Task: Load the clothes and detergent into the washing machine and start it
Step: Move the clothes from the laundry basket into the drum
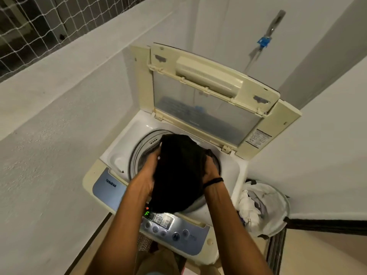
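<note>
A top-loading washing machine [119, 155] stands in a corner with its lid [208, 100] raised against the wall. Both my hands hold a bundle of black clothing [178, 171] over the round drum opening [143, 147]. My left hand [147, 175] grips the bundle's left side and my right hand [211, 169], with a black band on the wrist, grips its right side. The cloth hides most of the drum. A green character glows on the control panel [170, 229] below the bundle.
A white laundry basket [278, 197] with light clothes stands on the floor right of the machine. White walls close in on the left, back and right. A tap with a blue fitting [263, 41] is on the back wall. A netted window [29, 26] is top left.
</note>
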`<state>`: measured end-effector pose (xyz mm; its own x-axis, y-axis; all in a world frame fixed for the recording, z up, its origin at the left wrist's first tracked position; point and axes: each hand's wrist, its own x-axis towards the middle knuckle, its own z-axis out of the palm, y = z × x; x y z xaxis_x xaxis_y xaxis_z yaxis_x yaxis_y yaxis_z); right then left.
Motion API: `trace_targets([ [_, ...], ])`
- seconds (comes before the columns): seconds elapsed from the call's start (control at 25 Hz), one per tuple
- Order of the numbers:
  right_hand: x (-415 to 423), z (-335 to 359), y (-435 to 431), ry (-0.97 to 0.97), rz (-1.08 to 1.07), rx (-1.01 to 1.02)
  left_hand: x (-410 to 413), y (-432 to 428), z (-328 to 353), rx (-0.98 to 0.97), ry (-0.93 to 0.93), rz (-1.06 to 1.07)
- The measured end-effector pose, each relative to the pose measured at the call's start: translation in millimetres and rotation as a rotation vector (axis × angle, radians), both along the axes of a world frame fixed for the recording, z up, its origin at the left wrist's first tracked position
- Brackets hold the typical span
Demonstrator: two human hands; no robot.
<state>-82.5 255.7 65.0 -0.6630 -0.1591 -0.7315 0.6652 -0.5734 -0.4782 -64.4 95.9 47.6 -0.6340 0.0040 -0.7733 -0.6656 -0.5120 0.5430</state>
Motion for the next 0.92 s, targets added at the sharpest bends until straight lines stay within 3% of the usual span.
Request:
trace_targets([
  [0.16, -20.1, -61.4, -3.0, -0.184, 0.050, 0.061, -17.3, -10.7, -41.5, -0.128, -0.067, -0.060],
  [0.32, -21.9, -92.9, 11.7, -0.228, 0.130, 0.315, -11.7, 2.0, -71.5, -0.288, -0.109, -0.155],
  [0.48, -8.9, -97.2, 43.7, -0.161, 0.086, 0.349, -2.9, 35.0, -76.0, -0.455, -0.052, -0.121],
  [0.72, 35.5, -103.4, 167.3, -0.104, -0.091, 0.480, 12.1, 162.3, -47.9, -0.492, 0.083, -0.160],
  [0.92, 59.2, -193.5, 326.1, -0.249, -0.086, 0.633, 34.1, 323.5, -64.4, -0.494, 0.167, -0.409],
])
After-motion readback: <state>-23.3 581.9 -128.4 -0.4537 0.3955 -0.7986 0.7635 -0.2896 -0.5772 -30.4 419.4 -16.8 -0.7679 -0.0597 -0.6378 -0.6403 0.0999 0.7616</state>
